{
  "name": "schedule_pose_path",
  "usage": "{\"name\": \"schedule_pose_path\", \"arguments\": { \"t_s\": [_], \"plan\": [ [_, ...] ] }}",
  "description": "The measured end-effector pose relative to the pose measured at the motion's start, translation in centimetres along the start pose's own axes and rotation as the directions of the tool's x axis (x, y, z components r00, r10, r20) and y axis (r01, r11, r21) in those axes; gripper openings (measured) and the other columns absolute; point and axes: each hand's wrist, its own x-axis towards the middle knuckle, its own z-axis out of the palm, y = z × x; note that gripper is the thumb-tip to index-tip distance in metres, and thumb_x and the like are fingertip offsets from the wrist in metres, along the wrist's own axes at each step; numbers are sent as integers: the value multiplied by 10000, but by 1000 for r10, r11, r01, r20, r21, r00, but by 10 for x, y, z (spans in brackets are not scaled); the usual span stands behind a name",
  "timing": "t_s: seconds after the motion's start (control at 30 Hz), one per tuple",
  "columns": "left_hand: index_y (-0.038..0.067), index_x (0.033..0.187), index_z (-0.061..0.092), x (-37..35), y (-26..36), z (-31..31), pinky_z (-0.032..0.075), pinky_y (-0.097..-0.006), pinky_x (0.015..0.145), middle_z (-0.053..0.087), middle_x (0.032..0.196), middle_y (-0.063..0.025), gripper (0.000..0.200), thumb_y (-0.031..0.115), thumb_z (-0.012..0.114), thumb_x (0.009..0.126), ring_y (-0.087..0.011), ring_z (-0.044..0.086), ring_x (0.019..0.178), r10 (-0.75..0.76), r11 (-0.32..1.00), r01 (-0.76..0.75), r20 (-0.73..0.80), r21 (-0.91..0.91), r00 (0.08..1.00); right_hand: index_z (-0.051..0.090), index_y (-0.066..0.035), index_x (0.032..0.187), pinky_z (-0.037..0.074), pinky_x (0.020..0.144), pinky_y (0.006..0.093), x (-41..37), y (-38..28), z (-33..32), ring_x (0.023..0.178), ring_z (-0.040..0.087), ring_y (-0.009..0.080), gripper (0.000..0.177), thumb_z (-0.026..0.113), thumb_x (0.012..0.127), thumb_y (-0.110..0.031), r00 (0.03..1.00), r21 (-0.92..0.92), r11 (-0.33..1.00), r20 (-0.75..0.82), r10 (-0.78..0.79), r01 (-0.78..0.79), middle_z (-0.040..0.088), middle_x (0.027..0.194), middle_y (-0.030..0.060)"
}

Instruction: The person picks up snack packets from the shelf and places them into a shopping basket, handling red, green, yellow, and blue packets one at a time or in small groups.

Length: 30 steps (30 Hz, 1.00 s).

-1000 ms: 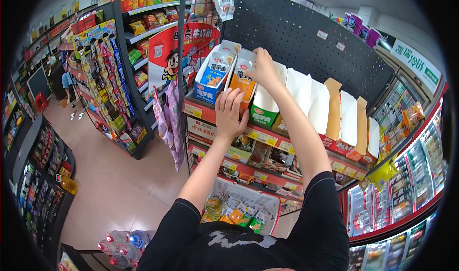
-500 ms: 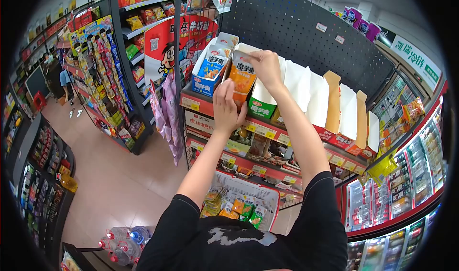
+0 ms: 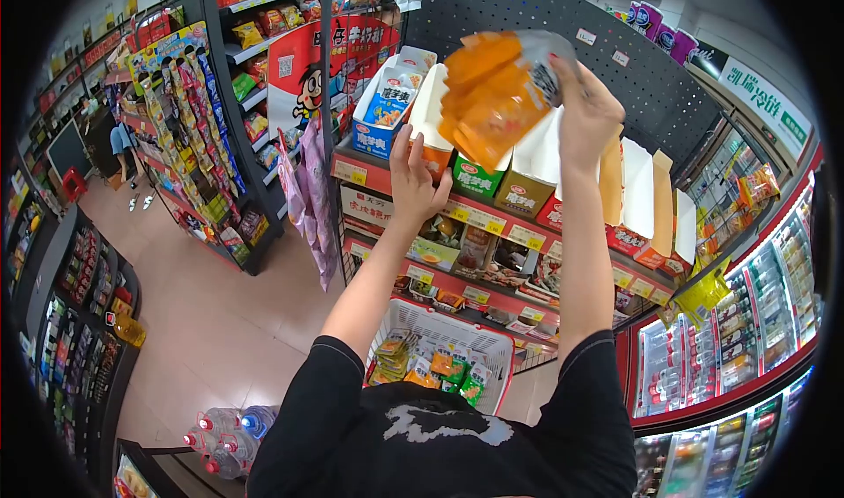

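Raised above the shelf, my right hand (image 3: 585, 111) grips a bunch of orange snack packets (image 3: 501, 94), blurred by motion. My left hand (image 3: 417, 177) has its fingers over the front of the orange-fronted box (image 3: 431, 107), whose white inside shows no packets. To its left stands a blue box (image 3: 374, 138) with blue packets (image 3: 393, 101) in it. On the right are a green box (image 3: 477, 175) and a brown-green box (image 3: 525, 190).
Below the shelf stands a white basket (image 3: 488, 340) holding green, orange and yellow packets. Water bottles (image 3: 230, 436) are at the lower left, drink coolers (image 3: 738, 348) at the right. Purple umbrella-like items (image 3: 312, 195) hang at the shelf's left end. A person (image 3: 121, 151) is far left.
My right hand has lifted the orange packets out of their box, up and to the right. My left hand has stayed at the box front, which now shows its white inside.
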Motion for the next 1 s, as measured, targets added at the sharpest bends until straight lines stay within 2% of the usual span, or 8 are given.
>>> {"name": "schedule_pose_path", "arguments": {
  "t_s": [0.1, 0.2, 0.33, 0.4, 0.53, 0.63, 0.73, 1.0],
  "plan": [
    [6, 1252, 283, 1, 1, -3, 246, -460, 995, 260, 1309, -205, 602, 117, 550, 723, -404, 249, 1231, -28, 982, 9, -100, -191, 995, 652, 51, 891, 411, 599, 177, -28, -21, -30, 659, 524, 49, 137, 610, 797, -40, 994, 30, 994, -16, 106, -106, 634, 737, 15],
    [-13, 1195, 368, -3, 34, -43, 234, -441, 1006, 337, 1278, -193, 499, 116, 514, 735, -370, 268, 1245, -192, 964, 193, 26, -184, 981, 655, 53, 864, 404, 581, 182, -72, -33, -74, 646, 521, 53, 131, 614, 785, -44, 937, -177, 924, 29, 348, -338, 622, 717, 6],
    [-27, 1121, 459, -43, 74, -86, 222, -404, 1017, 468, 1186, -178, 521, 345, 451, 755, -310, 363, 1211, -303, 666, 452, 338, -594, 891, 663, 47, 840, 421, 559, 198, -157, -31, -119, 628, 535, 55, 117, 627, 734, 13, 776, -57, 791, 164, 609, -609, 629, 702, 17],
    [-21, 1183, 426, -65, 88, -101, 242, -370, 1004, 460, 1200, -153, 699, 529, 440, 753, -273, 384, 1196, -269, 467, 728, 704, -501, 657, 659, 50, 848, 444, 580, 202, -197, -29, -128, 633, 554, 58, 130, 630, 724, 24, 610, -66, 643, 256, 750, -763, 640, 696, 34],
    [-22, 1230, 360, -141, 94, -94, 297, -319, 964, 458, 1197, -122, 816, 579, 571, 720, -196, 420, 1132, -37, 200, 952, 969, -232, 244, 646, 53, 841, 456, 591, 215, -258, -7, -134, 631, 568, 66, 130, 625, 740, -27, 597, -330, 670, 303, 743, -665, 659, 705, 86],
    [-44, 1228, 356, -198, 101, -88, 360, -295, 906, 475, 1147, -123, 750, 391, 678, 710, -190, 466, 1020, -39, 333, 942, 999, 38, -26, 651, 45, 831, 433, 549, 221, -310, 29, -149, 599, 543, 52, 139, 628, 746, -63, 540, -346, 599, 259, 801, -722, 652, 680, 75],
    [-50, 1224, 356, -233, 98, -86, 364, -274, 896, 480, 1136, -113, 708, 349, 659, 724, -170, 462, 1013, 68, 21, 972, 970, 233, -234, 655, 42, 813, 413, 520, 218, -344, 40, -160, 577, 525, 44, 142, 635, 744, -81, 411, -448, 449, 185, 893, -773, 641, 650, 65],
    [-10, 1258, 321, -261, 107, -93, 416, -281, 856, 507, 1138, -116, 712, 202, 690, 688, -162, 518, 1008, 56, -161, 827, 841, 539, -538, 666, 31, 742, 402, 464, 232, -423, 66, -164, 528, 519, 43, 133, 664, 724, -101, 233, -353, 232, 38, 972, -906, 609, 561, 30]
  ]
}}
